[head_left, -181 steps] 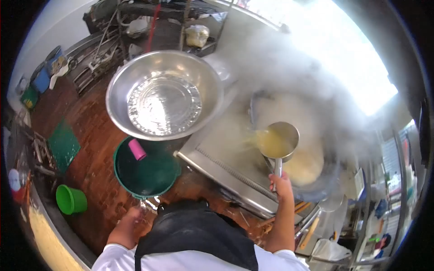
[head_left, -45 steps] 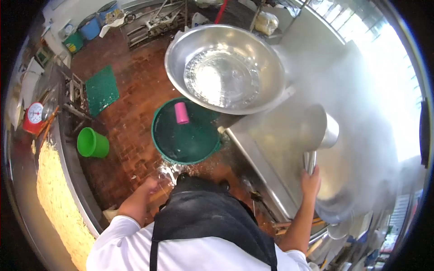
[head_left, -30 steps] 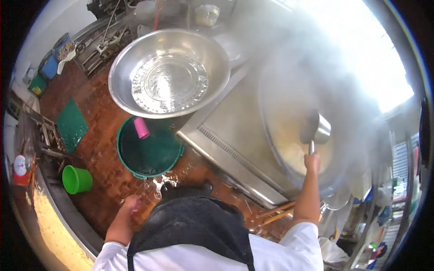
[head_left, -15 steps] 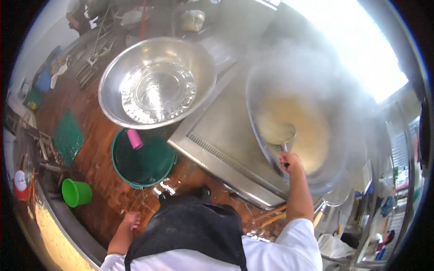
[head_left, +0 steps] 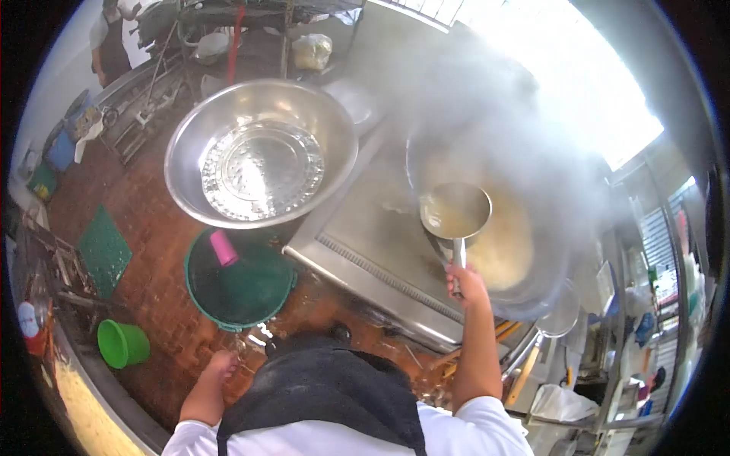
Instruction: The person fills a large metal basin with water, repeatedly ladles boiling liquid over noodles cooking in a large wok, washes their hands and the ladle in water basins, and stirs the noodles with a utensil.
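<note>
My right hand (head_left: 468, 285) is wrapped round the handle of a metal ladle (head_left: 456, 213), whose deep bowl holds some yellowish liquid. The ladle is over the near left part of a big round pot (head_left: 532, 300) of steaming, pale liquid (head_left: 506, 251). The pot is set in a steel stove top (head_left: 365, 220). Low on the left, my left hand (head_left: 222, 365) hangs over the floor with its fingers curled; whether it holds anything is too small to tell. A large steel basin (head_left: 262, 163) stands beyond, left of the pot.
A green tub (head_left: 243, 289) with a pink cup (head_left: 223, 248) in it stands below the basin. Further left are a green bucket (head_left: 123, 343) and a green mat (head_left: 105, 251). A person (head_left: 112, 45) stands at the far upper left. Steam veils the pot's far side.
The ladle has risen out of the pot's liquid and moved left toward the pot's near rim, now with liquid in it. The view has shifted slightly, and the far person shows more fully.
</note>
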